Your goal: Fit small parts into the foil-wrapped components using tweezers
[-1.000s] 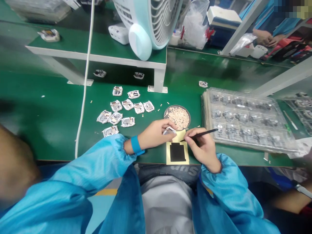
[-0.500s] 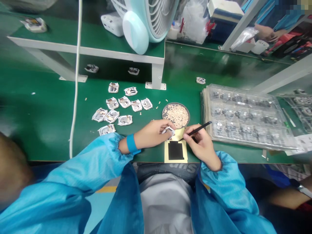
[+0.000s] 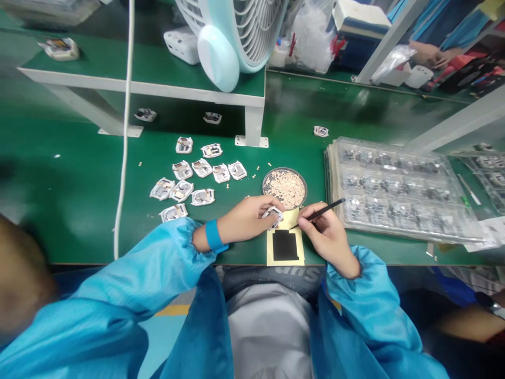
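Note:
My left hand (image 3: 249, 217) is closed on a white watch case (image 3: 273, 216) with small parts inside, held just above the bench. Between the fingers of my right hand (image 3: 325, 231) is a pair of black tweezers (image 3: 325, 209), its tip pointing down and left. That tip is close to a yellow backing sheet (image 3: 270, 256) bearing a black square of film (image 3: 284, 246), which lies at the bench edge below both hands. Just beyond them sits a round dish (image 3: 303, 180) of small pale pieces. More open watch cases (image 3: 203, 197) lie to the left.
Stacked clear trays (image 3: 398, 226) of parts stand at the right. A raised shelf (image 3: 158, 89) carries a pale blue fan (image 3: 219, 58) at the back. One white cable (image 3: 123, 158) hangs down at the left. Other people's arms show at both sides and a co-worker's hands (image 3: 430, 54) at the far right.
Both hands keep nearly the same place and grip. The view has shifted very slightly; the watch case and the tweezers remain held.

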Action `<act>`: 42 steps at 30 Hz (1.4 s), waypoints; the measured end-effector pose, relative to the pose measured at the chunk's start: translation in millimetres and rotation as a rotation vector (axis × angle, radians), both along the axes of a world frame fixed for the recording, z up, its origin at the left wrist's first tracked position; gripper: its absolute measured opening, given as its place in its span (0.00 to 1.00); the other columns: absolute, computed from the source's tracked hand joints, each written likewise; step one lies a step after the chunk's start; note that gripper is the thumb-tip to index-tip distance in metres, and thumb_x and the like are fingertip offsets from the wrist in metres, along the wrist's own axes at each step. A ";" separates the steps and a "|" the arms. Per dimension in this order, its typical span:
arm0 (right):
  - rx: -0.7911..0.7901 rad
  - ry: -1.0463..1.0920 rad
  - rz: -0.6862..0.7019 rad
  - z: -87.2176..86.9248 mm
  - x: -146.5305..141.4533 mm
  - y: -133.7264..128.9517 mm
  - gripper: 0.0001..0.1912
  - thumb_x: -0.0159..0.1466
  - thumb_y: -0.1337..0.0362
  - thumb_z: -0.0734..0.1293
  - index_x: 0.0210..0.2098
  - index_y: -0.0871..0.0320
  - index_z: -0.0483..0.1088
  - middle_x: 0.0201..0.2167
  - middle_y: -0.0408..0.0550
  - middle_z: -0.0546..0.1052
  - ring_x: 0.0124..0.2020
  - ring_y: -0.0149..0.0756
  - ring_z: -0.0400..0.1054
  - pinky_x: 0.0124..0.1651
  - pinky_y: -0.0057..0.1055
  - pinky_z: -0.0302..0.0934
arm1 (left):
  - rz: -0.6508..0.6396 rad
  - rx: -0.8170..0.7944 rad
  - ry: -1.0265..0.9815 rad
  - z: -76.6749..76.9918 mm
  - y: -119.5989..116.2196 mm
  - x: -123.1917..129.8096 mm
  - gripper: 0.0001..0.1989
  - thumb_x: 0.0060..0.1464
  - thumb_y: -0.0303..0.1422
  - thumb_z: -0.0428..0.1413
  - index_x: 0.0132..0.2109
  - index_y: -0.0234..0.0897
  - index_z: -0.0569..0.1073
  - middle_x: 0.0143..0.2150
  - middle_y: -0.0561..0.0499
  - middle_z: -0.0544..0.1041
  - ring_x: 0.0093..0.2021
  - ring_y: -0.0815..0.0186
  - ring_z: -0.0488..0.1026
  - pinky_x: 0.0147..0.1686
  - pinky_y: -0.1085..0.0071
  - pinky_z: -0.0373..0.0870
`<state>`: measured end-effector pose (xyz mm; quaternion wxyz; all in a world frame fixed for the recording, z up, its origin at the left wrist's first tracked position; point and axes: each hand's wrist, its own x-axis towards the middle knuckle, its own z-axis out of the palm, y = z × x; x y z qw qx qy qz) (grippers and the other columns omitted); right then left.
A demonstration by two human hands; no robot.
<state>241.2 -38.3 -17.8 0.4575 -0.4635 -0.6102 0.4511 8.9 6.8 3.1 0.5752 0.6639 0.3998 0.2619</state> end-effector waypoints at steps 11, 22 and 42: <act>0.358 0.056 -0.142 14.6 -20.2 -4.3 0.10 0.64 0.71 0.73 0.39 0.51 0.71 0.36 0.47 0.80 0.39 0.41 0.76 0.44 0.43 0.72 | 0.065 -0.146 -0.057 0.5 -1.6 2.4 0.11 0.58 0.27 0.58 0.48 0.33 0.77 0.42 0.46 0.83 0.41 0.64 0.82 0.40 0.71 0.77; 0.452 -0.025 -0.069 6.8 -23.1 2.7 0.15 0.61 0.77 0.73 0.43 0.53 0.73 0.37 0.46 0.80 0.41 0.39 0.78 0.44 0.40 0.73 | 0.071 -0.120 -0.055 0.3 -1.8 3.9 0.11 0.58 0.27 0.58 0.49 0.32 0.77 0.45 0.44 0.83 0.43 0.64 0.82 0.41 0.72 0.76; 0.520 -0.009 -0.098 6.7 -21.3 -1.4 0.17 0.60 0.78 0.74 0.42 0.52 0.74 0.39 0.47 0.80 0.41 0.41 0.77 0.45 0.42 0.72 | 0.056 -0.218 -0.058 8.0 -3.2 2.4 0.18 0.61 0.33 0.59 0.55 0.33 0.78 0.43 0.43 0.83 0.38 0.62 0.81 0.28 0.74 0.78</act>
